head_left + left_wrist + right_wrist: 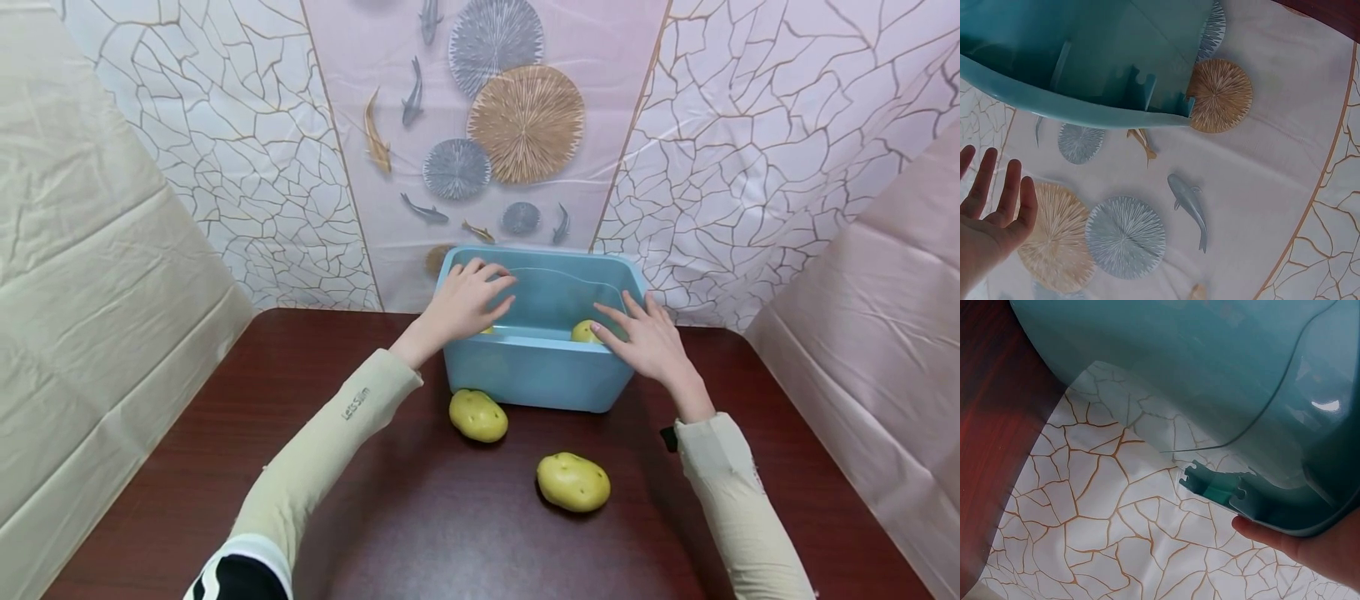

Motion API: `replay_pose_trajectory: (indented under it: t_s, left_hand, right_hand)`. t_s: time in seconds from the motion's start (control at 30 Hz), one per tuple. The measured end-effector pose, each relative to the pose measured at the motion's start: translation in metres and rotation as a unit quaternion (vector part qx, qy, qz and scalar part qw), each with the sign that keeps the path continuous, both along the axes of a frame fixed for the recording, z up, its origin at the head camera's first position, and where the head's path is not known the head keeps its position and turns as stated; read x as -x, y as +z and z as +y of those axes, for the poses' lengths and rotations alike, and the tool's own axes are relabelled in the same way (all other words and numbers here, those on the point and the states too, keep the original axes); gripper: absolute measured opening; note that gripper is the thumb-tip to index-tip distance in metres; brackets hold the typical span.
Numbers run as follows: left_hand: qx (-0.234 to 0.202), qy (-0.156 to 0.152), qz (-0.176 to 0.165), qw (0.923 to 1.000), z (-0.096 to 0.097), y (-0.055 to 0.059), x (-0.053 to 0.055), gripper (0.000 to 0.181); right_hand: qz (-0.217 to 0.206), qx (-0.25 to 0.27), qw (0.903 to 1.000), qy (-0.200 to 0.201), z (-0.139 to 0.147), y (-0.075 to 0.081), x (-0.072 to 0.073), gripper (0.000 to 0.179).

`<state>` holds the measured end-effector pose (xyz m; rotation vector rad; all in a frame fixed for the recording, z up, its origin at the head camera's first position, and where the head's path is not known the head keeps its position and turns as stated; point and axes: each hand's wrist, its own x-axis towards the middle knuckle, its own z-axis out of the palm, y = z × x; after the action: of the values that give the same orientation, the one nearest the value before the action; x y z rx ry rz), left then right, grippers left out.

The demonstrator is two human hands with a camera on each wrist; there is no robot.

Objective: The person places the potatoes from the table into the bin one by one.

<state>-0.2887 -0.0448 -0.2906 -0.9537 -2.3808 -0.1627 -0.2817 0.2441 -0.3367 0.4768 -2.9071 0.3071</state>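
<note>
A light blue plastic bin (536, 371) stands near the back of the table. Over its left end is my left hand (461, 307), fingers loosely bent and nothing in them; the left wrist view shows the same hand (994, 225) with fingers apart. My right hand (651, 340) is spread at the bin's right rim, and in the right wrist view one finger (1266, 537) lies along the rim. Inside the bin sits a yellow potato (585, 332), and a sliver of yellow shows beneath my left hand. A potato (478, 416) lies by the bin's front left corner, another potato (573, 482) nearer me.
The dark red-brown table (420, 533) carries all of this. A patterned cloth backdrop (262, 167) rises right behind the bin, with plain beige cloth (97, 333) along the left and more cloth (877, 350) on the right.
</note>
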Motion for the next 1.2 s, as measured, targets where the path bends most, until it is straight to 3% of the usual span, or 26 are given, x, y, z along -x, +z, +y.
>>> replay_pose_trajectory:
  t_s: [0.23, 0.73, 1.2]
  left_hand:
    - [-0.008, -0.002, 0.008, 0.9999, 0.0, -0.002, -0.005, 0.028]
    - [-0.018, -0.021, 0.04, 0.9988, 0.0, -0.007, -0.029, 0.025]
    - [-0.028, -0.034, 0.062, 0.9971, -0.003, -0.019, -0.043, 0.025]
  right_hand:
    - [-0.001, 0.0, 1.0, 0.0, 0.0, 0.0, 0.0, 0.063]
    - [0.001, 0.0, 1.0, 0.001, -0.001, 0.001, -0.001, 0.062]
    - [0.002, 0.003, 1.0, 0.001, -0.001, 0.001, -0.001, 0.063]
